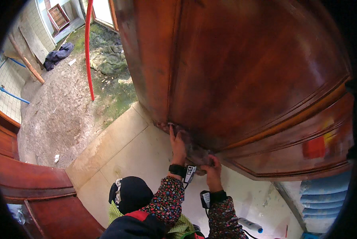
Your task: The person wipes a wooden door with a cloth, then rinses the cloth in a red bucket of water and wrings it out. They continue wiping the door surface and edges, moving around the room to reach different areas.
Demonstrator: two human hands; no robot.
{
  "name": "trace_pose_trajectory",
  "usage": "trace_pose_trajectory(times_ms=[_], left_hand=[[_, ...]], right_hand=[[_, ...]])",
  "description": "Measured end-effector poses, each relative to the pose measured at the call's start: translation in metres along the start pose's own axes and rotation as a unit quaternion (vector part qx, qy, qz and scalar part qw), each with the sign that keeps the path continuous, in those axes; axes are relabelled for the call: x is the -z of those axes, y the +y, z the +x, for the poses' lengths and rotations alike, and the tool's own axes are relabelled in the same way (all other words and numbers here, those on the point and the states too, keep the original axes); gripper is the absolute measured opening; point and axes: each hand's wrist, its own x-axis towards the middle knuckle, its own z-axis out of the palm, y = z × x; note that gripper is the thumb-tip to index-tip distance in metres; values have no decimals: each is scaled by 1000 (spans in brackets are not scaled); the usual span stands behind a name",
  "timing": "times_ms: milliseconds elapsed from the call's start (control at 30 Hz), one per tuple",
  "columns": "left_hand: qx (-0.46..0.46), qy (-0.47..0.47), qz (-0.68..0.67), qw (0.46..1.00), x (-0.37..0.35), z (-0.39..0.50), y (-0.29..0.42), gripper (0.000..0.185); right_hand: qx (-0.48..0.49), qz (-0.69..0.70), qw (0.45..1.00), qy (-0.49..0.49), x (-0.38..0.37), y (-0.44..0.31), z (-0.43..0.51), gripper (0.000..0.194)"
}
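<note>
A large wooden door (pixel 244 68) with a reddish-brown varnish stands before me. My left hand (pixel 177 146) reaches to the door's lower part, fingers pointed at the surface, on a dark crumpled cloth (pixel 196 151). To its right, my right hand (pixel 213 173) grips the near end of the same cloth at the door's edge. Both wrists carry black bands with small devices bearing writing. Part of the cloth and the right fingertips are hard to make out against the dark wood.
A bottle with a blue cap (pixel 251 224) lies on the tiled floor (pixel 130 158) at lower right. Another wooden door panel (pixel 35 179) stands at left. Beyond the threshold are a red pole (pixel 88 50), a dark garment (pixel 58 55) and rough ground. Blue folded material (pixel 325 195) is at right.
</note>
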Motion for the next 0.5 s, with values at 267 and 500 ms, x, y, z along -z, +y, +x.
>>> trace_pose_trajectory(times_ms=[267,500], left_hand=[[-4,-44,100,994,-26,-13,35,63],[-408,-154,393,809,-118,-49,135,55]], right_hand=[[-100,-23,995,16,-18,-3,5,53],[254,-124,959,6,-37,-84,12,50]])
